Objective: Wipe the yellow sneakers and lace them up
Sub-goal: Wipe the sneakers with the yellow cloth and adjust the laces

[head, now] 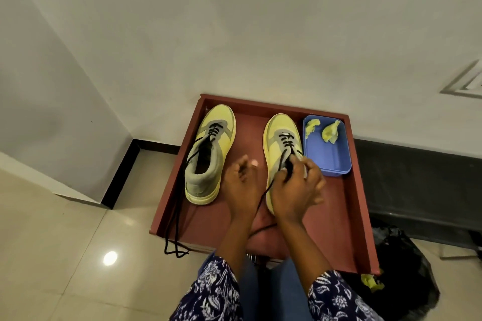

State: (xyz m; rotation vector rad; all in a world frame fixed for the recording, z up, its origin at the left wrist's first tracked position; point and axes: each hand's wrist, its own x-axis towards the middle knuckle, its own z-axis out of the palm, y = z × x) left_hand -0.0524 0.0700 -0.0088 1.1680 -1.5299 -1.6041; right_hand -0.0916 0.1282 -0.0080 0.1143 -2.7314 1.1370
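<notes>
Two yellow and grey sneakers stand on a red-brown tray table [349, 216], toes pointing away from me. The left sneaker [211, 154] has black laces [175, 229] threaded part way, and their long ends hang over the tray's front left edge. My right hand [294, 187] covers the heel half of the right sneaker [279, 135] and pinches its black lace [287, 161] at the upper eyelets. One end of this lace trails down toward me between my wrists. My left hand [241, 182] hovers between the two shoes, fingers loosely curled, holding nothing that I can see.
A blue plastic box [328, 154] with two crumpled yellow cloth pieces stands at the tray's back right. A black bag [401, 263] with another yellow scrap lies on the floor at the right. The white wall stands directly behind; beige tiled floor spreads to the left.
</notes>
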